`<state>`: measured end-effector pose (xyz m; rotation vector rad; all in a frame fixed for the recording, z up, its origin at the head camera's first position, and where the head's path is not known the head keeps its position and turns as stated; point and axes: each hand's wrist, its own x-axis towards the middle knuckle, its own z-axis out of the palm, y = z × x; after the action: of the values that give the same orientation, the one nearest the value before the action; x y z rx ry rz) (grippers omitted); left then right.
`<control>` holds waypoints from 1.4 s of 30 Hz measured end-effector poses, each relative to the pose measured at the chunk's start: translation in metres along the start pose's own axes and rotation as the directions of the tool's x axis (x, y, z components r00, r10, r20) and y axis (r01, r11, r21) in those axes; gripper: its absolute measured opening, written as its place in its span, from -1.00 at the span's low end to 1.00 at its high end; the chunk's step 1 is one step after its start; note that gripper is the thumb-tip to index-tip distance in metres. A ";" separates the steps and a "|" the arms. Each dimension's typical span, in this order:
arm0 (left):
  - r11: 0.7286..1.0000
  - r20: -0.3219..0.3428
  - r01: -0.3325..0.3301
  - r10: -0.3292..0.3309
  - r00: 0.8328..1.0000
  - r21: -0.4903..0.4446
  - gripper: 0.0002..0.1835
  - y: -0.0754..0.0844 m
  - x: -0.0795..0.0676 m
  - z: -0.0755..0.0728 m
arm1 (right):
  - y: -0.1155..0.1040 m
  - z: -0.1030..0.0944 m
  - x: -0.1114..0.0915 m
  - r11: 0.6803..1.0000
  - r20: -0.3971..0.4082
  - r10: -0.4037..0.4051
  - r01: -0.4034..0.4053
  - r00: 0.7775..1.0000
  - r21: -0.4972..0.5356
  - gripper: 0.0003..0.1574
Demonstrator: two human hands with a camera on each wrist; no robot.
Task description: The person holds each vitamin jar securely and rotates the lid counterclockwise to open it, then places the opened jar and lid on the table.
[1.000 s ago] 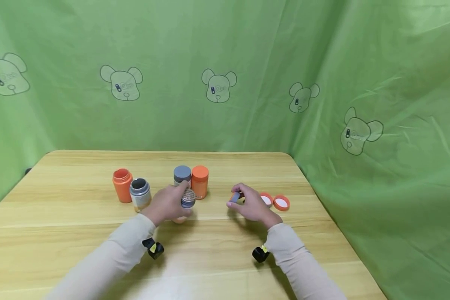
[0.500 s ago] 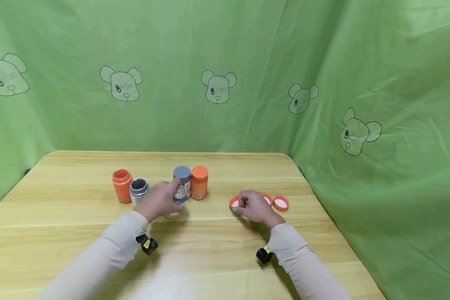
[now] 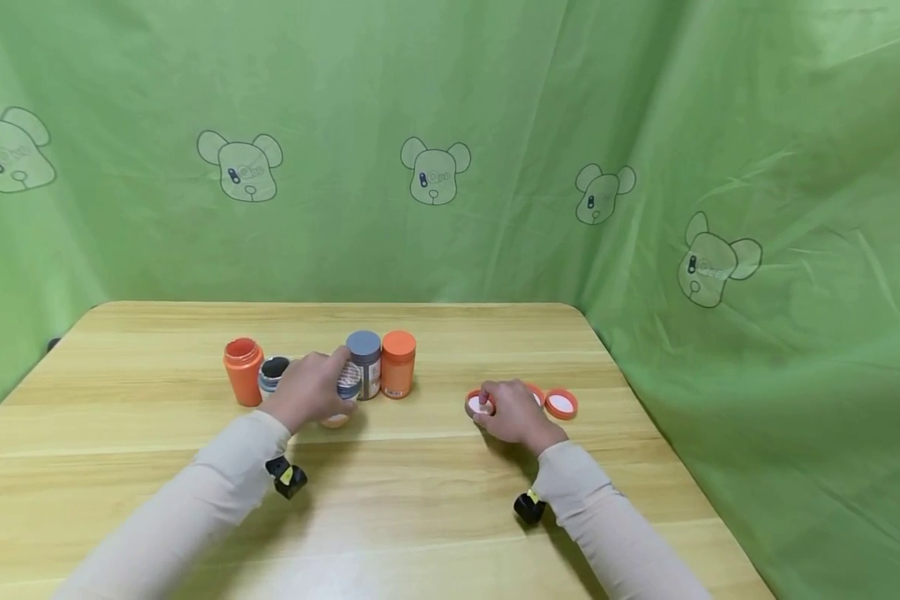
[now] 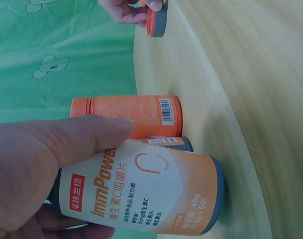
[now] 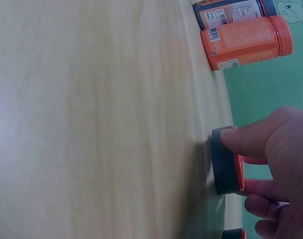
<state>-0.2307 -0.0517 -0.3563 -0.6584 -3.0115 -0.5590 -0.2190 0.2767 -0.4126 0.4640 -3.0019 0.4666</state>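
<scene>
Here, a jar with a pale label and orange lettering (image 4: 161, 189) is in my left hand (image 3: 309, 390), thumb and fingers curled around it, left of the table's middle. To its right, my right hand (image 3: 516, 411) pinches a grey-and-orange lid (image 5: 224, 172), white inside facing up; whether the lid touches the table, I cannot tell. Just beyond the jar stand a grey-capped jar (image 3: 363, 342) and an orange-capped jar (image 3: 398, 367), side by side. Left of my left hand are two uncapped jars, one orange (image 3: 243, 372), one grey-rimmed and partly hidden (image 3: 267, 387). Two orange-rimmed lids (image 3: 562, 405) lie right of my right hand on the wooden table (image 3: 420, 508). A green curtain (image 3: 345, 242) hangs behind.
</scene>
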 end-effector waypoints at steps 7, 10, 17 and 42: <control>0.999 -0.047 -0.023 0.026 0.999 0.048 -0.20 -0.006 0.002 -0.001 | 0.002 -0.004 0.004 0.993 0.005 0.100 -0.099 0.995 -0.059 -0.63; 0.996 -0.062 -0.024 0.029 0.998 0.080 -0.26 -0.008 0.003 -0.002 | 0.004 -0.004 0.005 0.992 0.002 0.110 -0.110 0.994 -0.069 -0.58; 0.995 -0.050 -0.008 0.013 0.999 0.098 -0.36 -0.013 0.005 -0.004 | 0.006 -0.005 0.008 0.991 0.003 0.112 -0.111 0.994 -0.080 -0.57; 0.997 -0.157 0.001 0.011 0.987 0.076 -0.18 -0.011 0.002 -0.008 | -0.070 0.005 0.042 0.924 -0.086 0.003 0.030 0.996 0.382 -0.07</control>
<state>-0.2373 -0.0631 -0.3528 -0.5882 -2.8665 -0.4705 -0.2373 0.1997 -0.3928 0.4722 -2.8208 1.0548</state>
